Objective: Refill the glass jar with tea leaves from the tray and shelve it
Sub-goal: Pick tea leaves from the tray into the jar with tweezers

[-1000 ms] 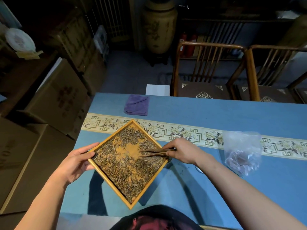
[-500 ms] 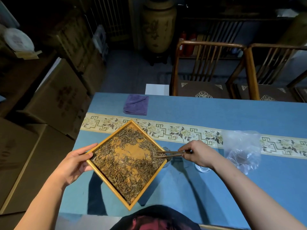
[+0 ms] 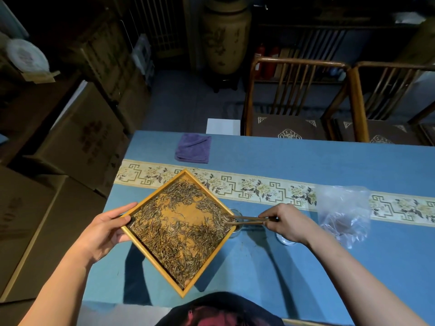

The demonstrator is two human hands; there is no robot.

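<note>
The left hand [image 3: 103, 231] holds the square wooden tray [image 3: 150, 257] by its left corner, thumb over the rim and fingers beneath, so the tray hangs diamond-wise above the blue counter [image 3: 306, 267]. Tea leaves [image 3: 179, 238] lie spread across the tray floor, thinner in the middle where bare wood shows. The right hand [image 3: 288, 223] has its grip closed on a pair of wooden tongs [image 3: 247, 220], whose tips reach to the tray's right corner among the leaves. Just below that corner the rim of the glass jar [image 3: 235, 211] shows, mostly hidden by the tray. A round glass lid [image 3: 286, 240] lies on the counter under the right wrist. A crumpled clear plastic bag [image 3: 343, 212] sits to the right, and a folded purple cloth [image 3: 193, 148] lies near the far edge.
</note>
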